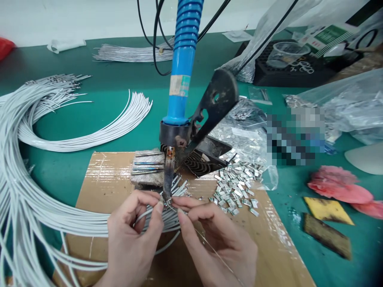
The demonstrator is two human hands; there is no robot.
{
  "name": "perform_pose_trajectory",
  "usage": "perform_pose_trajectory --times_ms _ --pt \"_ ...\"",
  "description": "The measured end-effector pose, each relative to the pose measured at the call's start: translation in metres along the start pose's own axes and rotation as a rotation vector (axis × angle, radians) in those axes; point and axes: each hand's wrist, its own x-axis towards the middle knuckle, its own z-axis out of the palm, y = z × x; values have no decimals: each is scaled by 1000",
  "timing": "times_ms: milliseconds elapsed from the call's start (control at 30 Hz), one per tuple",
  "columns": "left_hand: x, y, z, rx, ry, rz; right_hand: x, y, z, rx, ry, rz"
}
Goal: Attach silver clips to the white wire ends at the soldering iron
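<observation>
Cable bundle (76, 210) crossed the cardboard's (263, 243) left edge; a snag could have jerked the work. Iron (178, 101) pointed down inside its far edge. Left hand (134, 231) pinched a cable end (148, 212) at the tip; slipping risked a burn. Right hand (217, 237) pinched thin wire (220, 259), likely solder; overfeeding risked blobs.

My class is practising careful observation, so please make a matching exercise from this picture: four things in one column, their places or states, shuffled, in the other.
Things
1. Blue-handled iron
2. Small metal pieces
3. Thin wire
4. Yellow pad

Places or states
A. Held between the right fingers
B. On the green surface, beside a dark brown pad
C. Metal tip pointing downward
D. Scattered in a loose pile, partly on the cardboard

Right pairs: 1-C, 2-D, 3-A, 4-B
</observation>
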Motion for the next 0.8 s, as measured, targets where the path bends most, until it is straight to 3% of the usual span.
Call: perform_pose_trajectory --times_ms 267,400,800 --pt "2 -1 -3 30 -60 26 1 -6 0 -14 -12 -30" --pt "1 3 -1 26 -14 21 2 -7 1 -24 2 -39" --pt "3 10 -1 23 -28 10 2 -7 3 -26 24 -73"
